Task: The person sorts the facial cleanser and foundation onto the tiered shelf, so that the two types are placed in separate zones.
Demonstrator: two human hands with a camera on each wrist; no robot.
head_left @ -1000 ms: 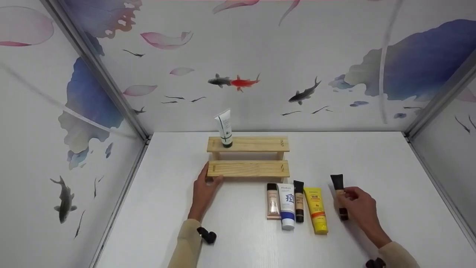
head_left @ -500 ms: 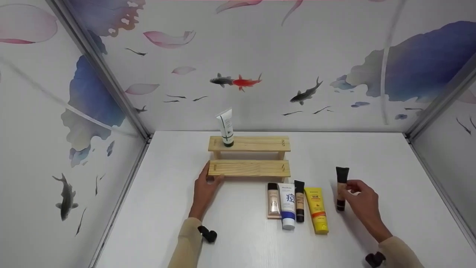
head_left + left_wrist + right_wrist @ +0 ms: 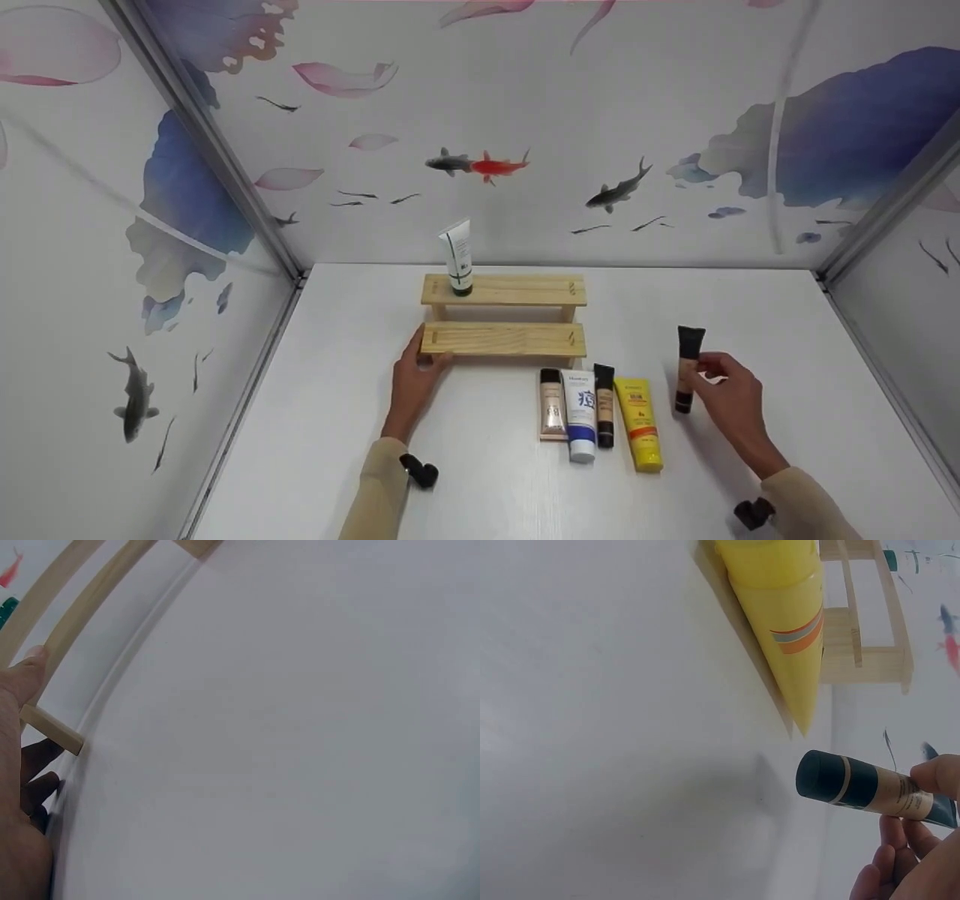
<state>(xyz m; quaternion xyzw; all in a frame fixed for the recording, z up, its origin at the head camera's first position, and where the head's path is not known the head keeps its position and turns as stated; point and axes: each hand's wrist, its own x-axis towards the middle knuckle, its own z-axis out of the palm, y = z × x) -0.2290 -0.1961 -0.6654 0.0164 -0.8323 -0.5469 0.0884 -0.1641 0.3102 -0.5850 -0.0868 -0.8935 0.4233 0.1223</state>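
My right hand (image 3: 731, 394) pinches a beige tube with black ends (image 3: 688, 367), its cap downward, right of the other tubes. In the right wrist view the tube (image 3: 866, 786) is tilted, thumb on one side and fingers on the other, above the table. My left hand (image 3: 415, 379) grips the left end of the two-step wooden rack (image 3: 502, 340), thumb on the front edge of the lower step. In the left wrist view the thumb (image 3: 26, 675) lies on the wooden slat and other fingers curl behind the leg. A white tube (image 3: 459, 259) stands cap down on the upper step's left end.
In front of the rack lie a beige tube (image 3: 553, 405), a white and blue tube (image 3: 580, 416), another black-and-beige tube (image 3: 604, 405) and a yellow tube (image 3: 639, 425). Printed panels enclose the white table (image 3: 487, 487) at the back and sides.
My right hand has raised the black-and-beige tube off the table and moved it away from me, toward the back, bringing it more upright. The left hand keeps its grip on the rack.
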